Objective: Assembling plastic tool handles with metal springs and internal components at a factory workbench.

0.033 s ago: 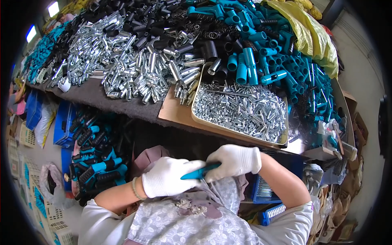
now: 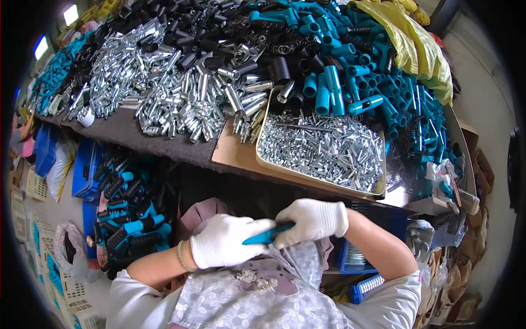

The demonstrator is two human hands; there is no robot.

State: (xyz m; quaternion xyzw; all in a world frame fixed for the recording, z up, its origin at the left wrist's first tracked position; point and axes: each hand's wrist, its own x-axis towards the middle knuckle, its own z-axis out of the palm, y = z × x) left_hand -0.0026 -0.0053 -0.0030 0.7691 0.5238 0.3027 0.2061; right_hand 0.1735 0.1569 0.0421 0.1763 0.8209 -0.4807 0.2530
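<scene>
Fingers of the left hand [image 2: 226, 241] and right hand [image 2: 312, 220] are closed on one teal handle [image 2: 267, 236] held at the lap, apparently mid-assembly. Finished handles [image 2: 129, 219] fill a bin; piled parts [image 2: 186, 93] remain on the surface [image 2: 126, 134].

Both white-gloved hands, left [image 2: 227, 240] and right [image 2: 313, 221], meet closed at the lap, forearms bent inward.

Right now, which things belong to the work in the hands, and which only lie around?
In hand:
left gloved hand
right gloved hand
slim teal plastic part

Lying about:
shallow tray of small silver metal pins
heap of teal plastic tubes
yellow plastic sheet
</scene>
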